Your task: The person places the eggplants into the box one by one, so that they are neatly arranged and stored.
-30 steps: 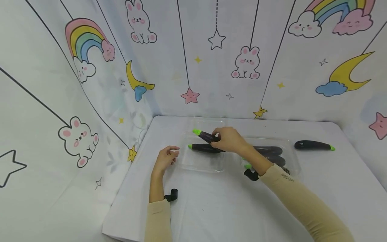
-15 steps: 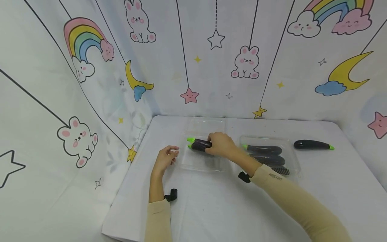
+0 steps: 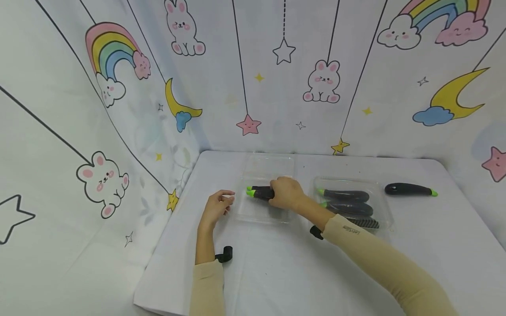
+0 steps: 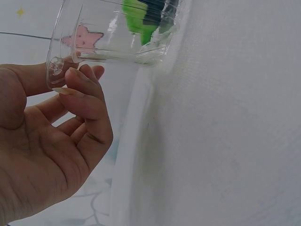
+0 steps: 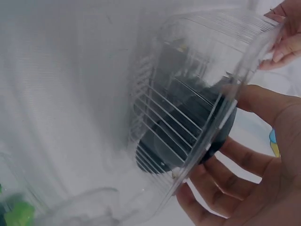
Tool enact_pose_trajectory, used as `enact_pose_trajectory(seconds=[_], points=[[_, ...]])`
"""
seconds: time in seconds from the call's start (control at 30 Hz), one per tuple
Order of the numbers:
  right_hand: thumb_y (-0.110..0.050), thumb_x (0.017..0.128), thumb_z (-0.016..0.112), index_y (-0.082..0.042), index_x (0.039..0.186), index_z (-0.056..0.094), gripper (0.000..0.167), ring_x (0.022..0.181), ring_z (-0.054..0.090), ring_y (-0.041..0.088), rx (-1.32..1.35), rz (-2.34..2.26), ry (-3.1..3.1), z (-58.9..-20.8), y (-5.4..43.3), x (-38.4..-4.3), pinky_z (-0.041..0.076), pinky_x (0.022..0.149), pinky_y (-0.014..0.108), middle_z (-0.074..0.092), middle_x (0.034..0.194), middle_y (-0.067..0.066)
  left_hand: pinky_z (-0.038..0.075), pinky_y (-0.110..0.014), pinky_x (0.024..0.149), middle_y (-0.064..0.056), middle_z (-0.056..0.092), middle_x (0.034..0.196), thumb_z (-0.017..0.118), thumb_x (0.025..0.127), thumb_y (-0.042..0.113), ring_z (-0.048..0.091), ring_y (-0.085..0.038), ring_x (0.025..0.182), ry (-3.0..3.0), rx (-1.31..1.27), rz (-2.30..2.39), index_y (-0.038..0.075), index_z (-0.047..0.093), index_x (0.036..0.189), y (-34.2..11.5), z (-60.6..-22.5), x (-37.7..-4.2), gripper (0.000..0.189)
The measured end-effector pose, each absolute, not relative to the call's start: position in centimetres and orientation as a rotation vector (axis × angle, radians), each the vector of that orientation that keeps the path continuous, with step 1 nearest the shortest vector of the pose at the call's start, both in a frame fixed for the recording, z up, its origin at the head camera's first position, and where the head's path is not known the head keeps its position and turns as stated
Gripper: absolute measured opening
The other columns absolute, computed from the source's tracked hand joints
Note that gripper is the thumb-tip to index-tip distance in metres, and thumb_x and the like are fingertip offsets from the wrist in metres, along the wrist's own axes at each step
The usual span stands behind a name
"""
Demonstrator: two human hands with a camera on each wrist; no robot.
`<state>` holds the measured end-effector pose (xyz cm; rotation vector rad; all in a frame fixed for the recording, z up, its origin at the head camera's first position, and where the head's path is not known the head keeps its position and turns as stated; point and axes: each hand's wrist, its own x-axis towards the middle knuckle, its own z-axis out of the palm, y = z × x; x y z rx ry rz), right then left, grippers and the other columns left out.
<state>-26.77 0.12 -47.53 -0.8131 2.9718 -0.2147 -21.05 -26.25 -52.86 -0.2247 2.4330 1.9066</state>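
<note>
My right hand point(image 3: 287, 193) grips a glossy black eggplant point(image 5: 223, 134) with a bright green end, low over the left clear plastic box point(image 3: 261, 218). A second eggplant point(image 3: 262, 194) lies in that box right alongside, their green ends pointing left. The hand covers the right ends of both in the head view. In the right wrist view its fingers curl around the dark end at the box's rim. At the box's left side, my left hand point(image 3: 217, 208) pinches the rim between thumb and fingers, seen in the left wrist view.
Another clear box point(image 3: 385, 206) stands to the right, with several eggplants point(image 3: 348, 208) in it. A single eggplant point(image 3: 409, 189) lies on the white table farther right. The left box's clear lid point(image 3: 269, 163) is folded back toward the patterned curtain point(image 3: 213, 87).
My right hand has moved left and then down, bringing the eggplant from a tilted position to lie alongside the other one in the left box. The left hand stays in place.
</note>
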Motion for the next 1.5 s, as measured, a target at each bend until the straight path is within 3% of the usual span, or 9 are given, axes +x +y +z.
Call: enact_pose_trajectory(seconds=[0.3,0.5,0.9,1.13,1.37,1.5], points=[[-0.029,0.08,0.085,-0.009,0.101,0.074,0.031,0.085,0.062,0.023,-0.868,-0.156,3.01,-48.6,0.0,-26.9,0.055,0.078,0.041,0.07,0.094,0.007,0.046,-0.031,0.06,-0.028,0.065,0.098,0.067,0.102,0.013,0.056,-0.018,0.067,2.44,-0.21,1.911,-0.003,0.067,0.129,-26.1,-52.8,-21.1,0.031],[-0.028,0.078,0.086,-0.011,0.099,0.072,0.031,0.088,0.062,0.024,-0.871,-0.122,3.012,-49.1,-0.1,-27.1,0.054,0.081,0.043,0.07,0.095,0.007,0.046,-0.03,0.059,-0.024,0.066,0.095,0.068,0.102,0.013,0.057,-0.021,0.069,2.435,-0.205,1.921,-0.002,0.068,0.126,-26.1,-52.9,-21.2,0.029],[-0.03,0.076,0.091,-0.006,0.11,0.071,0.046,0.093,0.063,0.027,-0.828,-0.094,2.987,-49.4,-0.4,-26.9,0.055,0.079,0.044,0.069,0.101,0.011,0.046,-0.033,0.062,-0.013,0.065,0.087,0.066,0.103,0.011,0.058,-0.025,0.071,2.39,-0.241,1.904,-0.004,0.066,0.129,-25.8,-51.8,-20.7,0.03],[-0.031,0.073,0.095,-0.009,0.101,0.072,0.042,0.089,0.062,0.024,-0.813,-0.154,2.984,-49.0,0.2,-26.8,0.055,0.079,0.041,0.067,0.098,0.007,0.049,-0.034,0.066,-0.008,0.063,0.084,0.061,0.105,0.007,0.058,-0.025,0.072,2.408,-0.21,1.854,-0.005,0.067,0.126,-25.4,-49.2,-19.6,0.025],[-0.033,0.073,0.096,-0.008,0.108,0.075,0.047,0.084,0.062,0.021,-0.788,-0.225,2.961,-48.1,1.0,-26.6,0.055,0.073,0.04,0.067,0.097,0.005,0.047,-0.031,0.062,-0.012,0.065,0.09,0.064,0.105,0.013,0.058,-0.025,0.073,2.405,-0.234,1.87,-0.004,0.064,0.132,-25.9,-51.7,-20.7,0.032],[-0.036,0.075,0.095,-0.008,0.114,0.075,0.052,0.09,0.065,0.023,-0.775,-0.251,2.953,-47.6,1.5,-26.7,0.057,0.077,0.042,0.069,0.101,0.004,0.046,-0.029,0.061,-0.017,0.066,0.094,0.067,0.103,0.017,0.058,-0.024,0.073,2.423,-0.242,1.885,0.0,0.067,0.13,-26.1,-52.7,-21.0,0.032]])
